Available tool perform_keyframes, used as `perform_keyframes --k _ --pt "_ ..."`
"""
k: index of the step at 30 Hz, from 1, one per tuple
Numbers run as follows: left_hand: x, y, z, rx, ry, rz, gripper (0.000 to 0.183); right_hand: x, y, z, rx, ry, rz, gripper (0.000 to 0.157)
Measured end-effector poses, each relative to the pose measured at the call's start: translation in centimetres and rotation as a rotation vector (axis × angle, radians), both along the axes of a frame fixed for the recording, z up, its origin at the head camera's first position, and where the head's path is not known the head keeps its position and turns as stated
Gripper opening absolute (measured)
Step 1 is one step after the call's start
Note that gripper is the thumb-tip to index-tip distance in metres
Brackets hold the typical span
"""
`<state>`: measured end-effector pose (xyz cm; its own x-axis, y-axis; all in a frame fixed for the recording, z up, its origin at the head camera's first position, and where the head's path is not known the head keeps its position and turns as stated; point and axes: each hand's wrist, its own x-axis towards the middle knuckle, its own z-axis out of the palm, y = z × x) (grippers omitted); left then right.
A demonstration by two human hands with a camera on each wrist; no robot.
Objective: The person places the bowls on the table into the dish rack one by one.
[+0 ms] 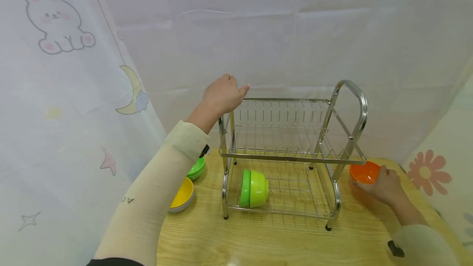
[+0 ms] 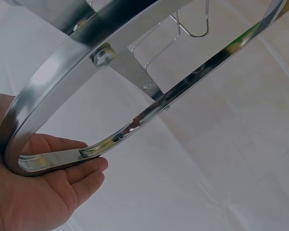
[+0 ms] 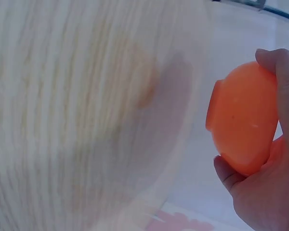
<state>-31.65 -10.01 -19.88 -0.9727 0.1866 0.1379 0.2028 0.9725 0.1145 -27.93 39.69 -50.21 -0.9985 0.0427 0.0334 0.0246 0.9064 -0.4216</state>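
My left hand rests on the top left handle of a two-tier metal dish rack. In the left wrist view the curved metal handle presses against the palm, with the fingers lying nearly straight along it. To the right of the rack, my right hand holds an orange bowl. The right wrist view shows this bowl from outside, its foot facing away from the palm, gripped between thumb and fingers. Two green bowls stand on their sides in the lower tier, at its left.
Left of the rack, partly behind my left arm, sit a green bowl stack and a yellow bowl over a pale one. Everything stands on a wooden table. A pale printed curtain hangs behind and at the sides.
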Motion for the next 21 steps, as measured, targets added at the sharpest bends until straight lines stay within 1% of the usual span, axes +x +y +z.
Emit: perform_keyframes --k 7,18,21 --pt "0.0 0.0 0.0 -0.004 -0.004 -0.005 0.078 1.1 -0.8 1.3 0.021 0.051 0.035 0.126" --pt "0.1 -0.1 0.1 0.008 -0.009 -0.002 0.078 3.5 -2.6 2.5 0.009 0.198 0.105 0.121" --pt "0.2 -0.2 0.0 0.003 -0.008 -0.001 0.078 4.1 -3.2 3.0 0.007 0.219 0.118 0.121"
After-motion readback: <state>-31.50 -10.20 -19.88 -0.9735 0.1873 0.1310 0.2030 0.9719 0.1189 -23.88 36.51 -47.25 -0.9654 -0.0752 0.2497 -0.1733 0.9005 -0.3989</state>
